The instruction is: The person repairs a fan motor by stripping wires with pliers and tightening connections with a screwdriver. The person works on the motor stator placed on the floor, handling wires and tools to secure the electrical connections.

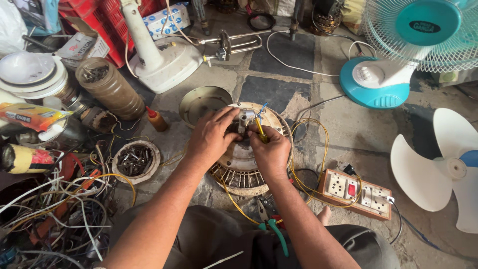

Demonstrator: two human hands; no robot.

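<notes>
Nearby: switch board (357, 193), pliers (273, 228) (beside fan motor (242, 164))

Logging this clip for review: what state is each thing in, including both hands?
left hand: resting on the motor's centre hub, fingers curled.
right hand: gripping a yellow-handled screwdriver.
fan motor: lying flat on the floor, windings exposed.
round metal cover: off, lying beside the motor.
pliers: lying unheld near the person's lap.
table fan: upright, grille fitted.
loose fan blade: detached, lying on the floor.
socket board: on the floor, wires attached.
</notes>
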